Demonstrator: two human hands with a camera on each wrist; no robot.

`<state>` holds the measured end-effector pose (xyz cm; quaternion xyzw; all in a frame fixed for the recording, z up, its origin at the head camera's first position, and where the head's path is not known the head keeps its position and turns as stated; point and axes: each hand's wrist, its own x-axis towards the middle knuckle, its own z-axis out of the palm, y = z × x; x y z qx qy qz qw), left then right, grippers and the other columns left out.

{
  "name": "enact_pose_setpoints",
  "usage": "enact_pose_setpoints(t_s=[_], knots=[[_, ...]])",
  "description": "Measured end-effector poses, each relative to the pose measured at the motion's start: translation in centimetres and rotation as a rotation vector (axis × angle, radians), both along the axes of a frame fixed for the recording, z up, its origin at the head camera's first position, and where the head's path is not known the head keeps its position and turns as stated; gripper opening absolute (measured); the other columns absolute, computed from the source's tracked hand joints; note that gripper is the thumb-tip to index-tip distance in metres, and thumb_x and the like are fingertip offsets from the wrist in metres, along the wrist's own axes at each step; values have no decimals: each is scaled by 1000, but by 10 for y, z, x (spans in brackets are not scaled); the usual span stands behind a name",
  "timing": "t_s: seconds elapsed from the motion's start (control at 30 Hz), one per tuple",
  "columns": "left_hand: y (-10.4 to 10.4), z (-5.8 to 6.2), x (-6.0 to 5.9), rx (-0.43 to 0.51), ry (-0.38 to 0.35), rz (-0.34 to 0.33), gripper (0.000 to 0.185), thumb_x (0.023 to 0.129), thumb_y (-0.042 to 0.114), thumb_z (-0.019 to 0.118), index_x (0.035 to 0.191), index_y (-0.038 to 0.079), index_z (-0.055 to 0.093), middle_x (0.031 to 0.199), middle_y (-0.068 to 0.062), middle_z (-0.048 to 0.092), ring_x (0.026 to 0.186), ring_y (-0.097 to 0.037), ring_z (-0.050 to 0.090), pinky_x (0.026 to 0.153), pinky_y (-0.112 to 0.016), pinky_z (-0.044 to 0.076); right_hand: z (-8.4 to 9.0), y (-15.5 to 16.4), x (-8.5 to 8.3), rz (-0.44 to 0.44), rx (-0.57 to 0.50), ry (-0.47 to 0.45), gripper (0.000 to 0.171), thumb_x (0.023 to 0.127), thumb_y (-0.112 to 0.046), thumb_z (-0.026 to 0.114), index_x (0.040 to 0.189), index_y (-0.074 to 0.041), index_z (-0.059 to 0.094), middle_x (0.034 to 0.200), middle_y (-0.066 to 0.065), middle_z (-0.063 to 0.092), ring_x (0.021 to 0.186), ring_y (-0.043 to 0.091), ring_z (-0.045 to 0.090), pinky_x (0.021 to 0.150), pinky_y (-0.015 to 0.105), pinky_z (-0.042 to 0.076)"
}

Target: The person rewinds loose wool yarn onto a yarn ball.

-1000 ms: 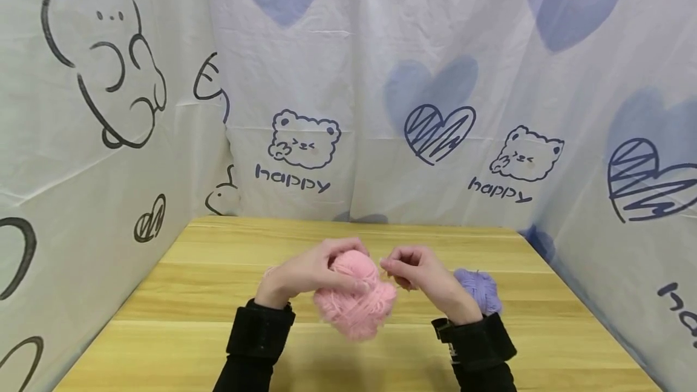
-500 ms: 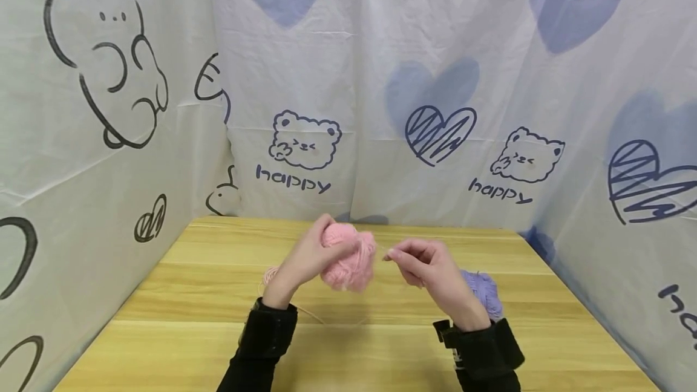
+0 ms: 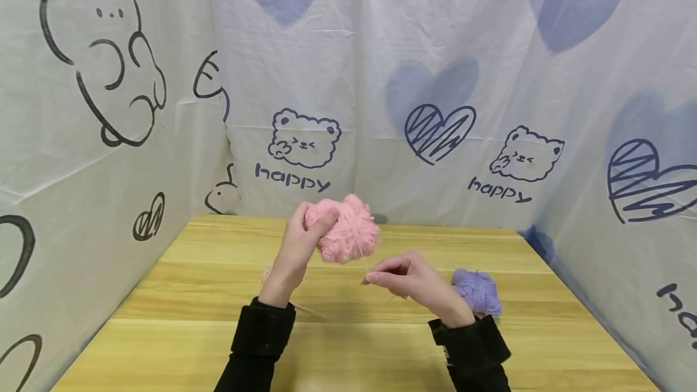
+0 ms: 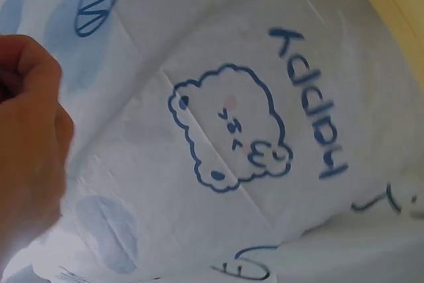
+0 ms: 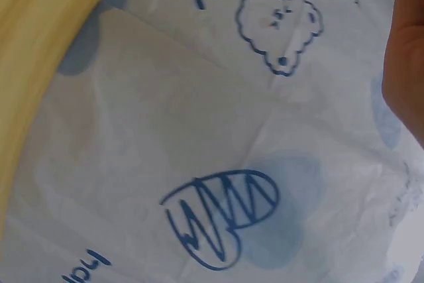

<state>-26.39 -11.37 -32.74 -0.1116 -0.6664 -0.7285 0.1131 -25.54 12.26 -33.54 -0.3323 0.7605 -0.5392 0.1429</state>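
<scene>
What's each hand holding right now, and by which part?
Left hand grips the pink yarn ball by its left side, lifted off the table. Right hand pinches a thin strand at its fingertips.

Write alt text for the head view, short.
A person's left hand holds a pink yarn ball raised above a wooden table, while the right hand pinches a thin strand lower down. A purple yarn ball lies on the table by the right wrist; a white cloth backdrop printed with bears and blue hearts surrounds the table.
</scene>
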Motion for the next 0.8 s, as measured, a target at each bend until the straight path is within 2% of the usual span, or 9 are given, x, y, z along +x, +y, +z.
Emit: enact_pose_setpoints(t_s=[0.07,0.13,0.23,0.4,0.57,0.7,0.8], knots=[[-1,1,2,11,0,-112,26,92,23,64,105,7,48,89,-2,56,75,-11,57,68,-24,52,-4,0,-5,-5,-7,-28,25,95,-21,61,106,0,71,57,-7,42,50,7,32,46,24,29],[-2,2,4,-22,6,-224,26,92,22,63,108,7,49,92,-4,57,77,-12,58,70,-26,53,-8,2,-9,11,-29,-34,22,95,-12,58,105,4,70,57,-7,45,50,5,33,46,23,30],[-4,3,7,-71,18,-349,29,92,20,63,114,7,49,97,-6,58,79,-14,60,72,-29,54,-10,6,-11,53,-48,-9,18,91,0,55,101,7,68,58,-7,47,51,3,37,45,22,32],[-7,3,8,-96,32,-472,33,90,16,63,120,7,52,94,-5,60,76,-13,61,69,-28,56,-7,8,-9,133,-51,33,9,85,6,56,86,10,64,59,-11,46,52,1,41,46,17,36],[-9,1,9,-135,89,-638,33,89,16,63,118,2,57,88,-3,62,71,-9,60,61,-24,55,-8,9,-8,201,-57,49,6,82,9,55,76,11,55,62,-11,48,52,-1,42,44,16,36],[-9,3,12,-235,89,-705,34,85,19,69,113,3,62,92,-7,64,75,-12,60,63,-26,55,-6,10,-8,151,-15,-3,10,89,0,56,86,8,60,65,-10,49,53,1,41,47,15,37],[-8,3,13,-304,66,-711,30,83,19,70,109,5,64,90,-8,64,74,-13,61,63,-28,56,-3,11,-7,31,-10,-61,15,94,-15,59,91,-1,65,65,-9,46,54,3,39,48,17,35]])
